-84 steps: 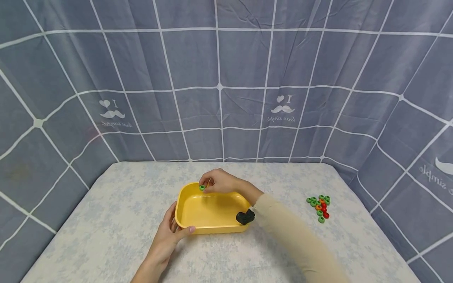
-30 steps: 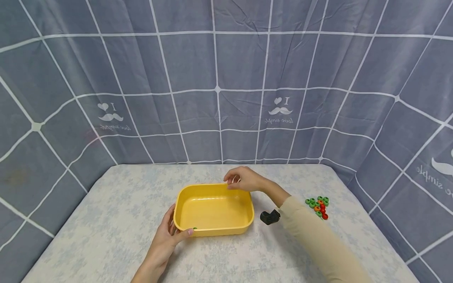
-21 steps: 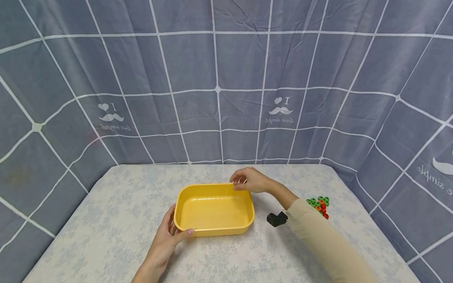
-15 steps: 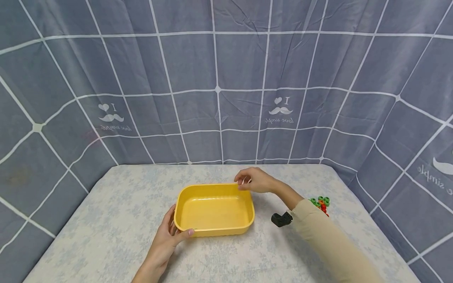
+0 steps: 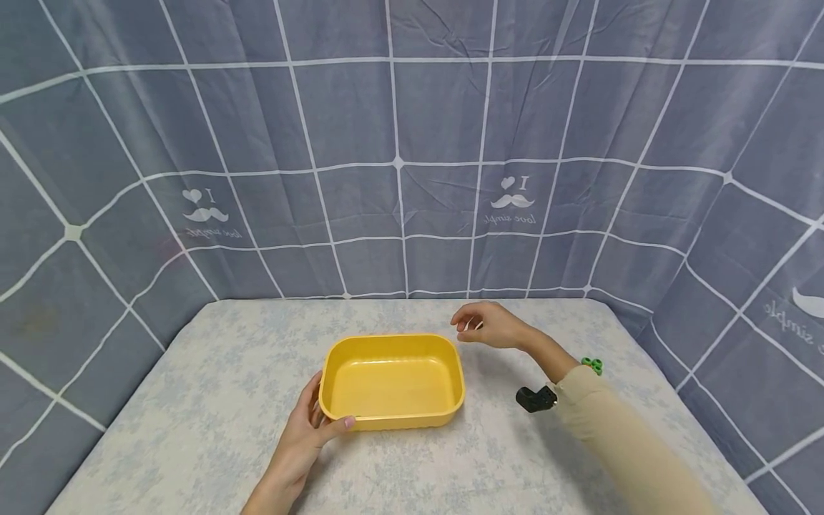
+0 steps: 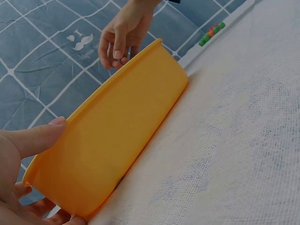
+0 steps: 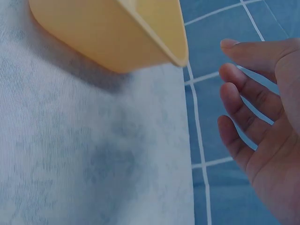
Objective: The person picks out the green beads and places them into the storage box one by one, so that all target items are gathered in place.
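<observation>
A yellow plastic tray stands on the table in the head view. My left hand grips its near left corner, with the thumb over the rim and the other fingers against the outside. The left wrist view shows the same tray side-on under that thumb. My right hand hovers just beyond the tray's far right corner, touching nothing. Its fingers look loosely bent and hold nothing in the right wrist view. Green beads peek out behind the right sleeve, which hides most of the pile.
A black wrist camera hangs at the right cuff. In the left wrist view, green, red and orange beads lie near the table's edge. A grey-blue checked curtain surrounds the patterned tablecloth.
My right hand has released a green bead into the tray and moved right, past the rim. The bead, glimpsed near my left thumb, is now hidden. The sleeve covers more of the pile.
</observation>
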### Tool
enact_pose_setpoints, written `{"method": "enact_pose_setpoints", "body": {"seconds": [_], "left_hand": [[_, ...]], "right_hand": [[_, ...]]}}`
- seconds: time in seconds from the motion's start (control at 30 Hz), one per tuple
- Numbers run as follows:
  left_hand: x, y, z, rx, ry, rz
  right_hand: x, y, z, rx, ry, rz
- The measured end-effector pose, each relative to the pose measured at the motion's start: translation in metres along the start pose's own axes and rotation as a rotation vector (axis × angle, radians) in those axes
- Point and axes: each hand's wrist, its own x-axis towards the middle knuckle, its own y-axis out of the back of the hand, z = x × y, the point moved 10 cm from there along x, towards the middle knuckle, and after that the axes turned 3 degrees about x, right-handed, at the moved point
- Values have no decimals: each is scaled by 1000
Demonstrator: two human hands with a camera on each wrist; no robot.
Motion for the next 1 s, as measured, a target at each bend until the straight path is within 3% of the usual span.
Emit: {"method": "enact_pose_setpoints", "body": {"seconds": [0.53,1.0], "left_hand": [[0,0,-1,-7,-13,-21],[1,-2,2,-25,-30,-25]], "right_hand": [[-44,39,45,44,-131,106],[-104,74,100,39,-256,202]]}}
